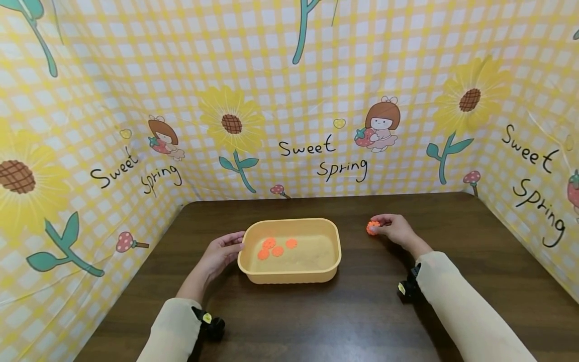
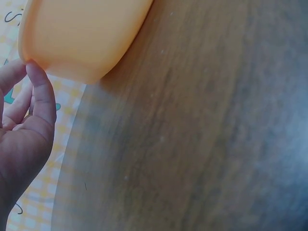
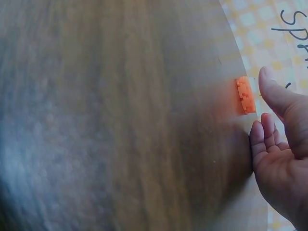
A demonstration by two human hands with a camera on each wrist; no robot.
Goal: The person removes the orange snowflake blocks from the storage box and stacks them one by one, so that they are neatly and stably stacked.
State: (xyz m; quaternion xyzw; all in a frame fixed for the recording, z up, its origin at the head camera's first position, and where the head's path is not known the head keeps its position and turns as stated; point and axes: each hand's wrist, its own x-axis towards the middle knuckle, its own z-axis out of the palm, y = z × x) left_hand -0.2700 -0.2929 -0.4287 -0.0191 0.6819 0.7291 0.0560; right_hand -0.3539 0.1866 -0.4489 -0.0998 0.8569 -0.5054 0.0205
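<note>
A yellow-orange plastic tub stands mid-table with several flat orange gear-shaped pieces lying in its left half. My left hand is at the tub's left end, its fingertips touching the tub just under the rim, the fingers nearly straight. To the right of the tub, my right hand pinches one more orange piece low over the table. The right wrist view shows that orange piece edge-on beside the thumb, with the other fingers curled beneath.
The dark wooden table is walled on three sides by a yellow checked cloth with sunflowers and "Sweet Spring" lettering. Both forearms in pale sleeves reach in from the near edge.
</note>
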